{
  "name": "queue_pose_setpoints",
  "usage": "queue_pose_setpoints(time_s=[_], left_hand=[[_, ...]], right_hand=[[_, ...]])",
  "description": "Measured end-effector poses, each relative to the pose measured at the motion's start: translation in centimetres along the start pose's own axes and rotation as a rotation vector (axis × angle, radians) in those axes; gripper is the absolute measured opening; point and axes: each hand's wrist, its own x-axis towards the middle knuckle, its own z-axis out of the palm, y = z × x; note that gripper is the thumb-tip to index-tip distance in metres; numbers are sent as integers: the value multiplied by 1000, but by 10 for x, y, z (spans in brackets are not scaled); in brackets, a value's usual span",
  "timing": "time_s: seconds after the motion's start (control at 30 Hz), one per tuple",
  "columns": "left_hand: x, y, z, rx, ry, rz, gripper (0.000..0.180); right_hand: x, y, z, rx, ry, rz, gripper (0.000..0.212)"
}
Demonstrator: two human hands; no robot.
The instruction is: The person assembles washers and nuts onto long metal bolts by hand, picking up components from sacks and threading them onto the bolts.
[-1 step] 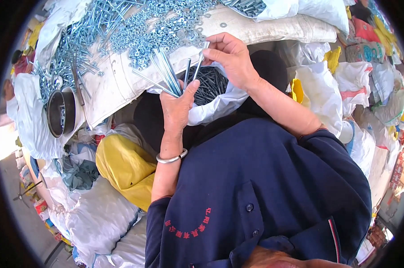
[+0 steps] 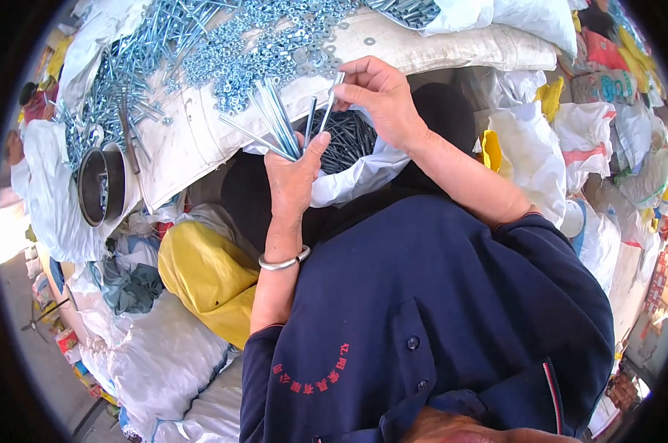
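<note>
My left hand (image 2: 293, 177) is closed round the lower ends of several slim silver metal rods (image 2: 277, 122), which fan upward. Its thumb presses on a single upright rod (image 2: 325, 118) standing apart from the bunch. At that rod's top end, the thumb and fingers of my right hand (image 2: 385, 103) pinch it, where a small washer-like piece (image 2: 332, 87) shows. Below both hands, a white sack (image 2: 360, 184) stands between my knees, full of short dark rods or screws (image 2: 345, 144).
Beyond my hands, a cloth-covered work surface (image 2: 201, 133) carries heaped silver nuts and washers (image 2: 267, 52) and long bolts (image 2: 156, 44). A round metal pan (image 2: 94, 188) and a thin tool (image 2: 127, 133) lie at the left. Yellow (image 2: 204, 262) and white sacks (image 2: 156, 354) crowd both sides.
My right hand has shifted very slightly downward at the rod's top end. The left hand and its bunch of rods stay where they were.
</note>
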Motion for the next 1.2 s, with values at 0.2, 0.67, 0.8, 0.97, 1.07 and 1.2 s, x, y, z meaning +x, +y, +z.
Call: queue_pose_setpoints(time_s=[0.2,0.67,0.8,0.97,1.07,1.2], left_hand=[[-5,-2,-6,28,40,40,34],[-12,5,-16,-185,163,-7,25],[-12,2,-21,-199,190,-18,22],[-11,1,-26,-204,193,-14,23],[-10,3,-29,-211,208,-22,27],[-10,0,-32,-244,217,-39,27]], right_hand=[[3,-9,-1,-326,-176,102,25],[80,45,-2,-1538,-220,-614,11],[85,47,2,-1506,-233,-589,11],[94,46,4,-1571,-273,-568,9],[98,42,7,-1181,-274,-332,12],[101,47,14,-1123,-285,-393,14]])
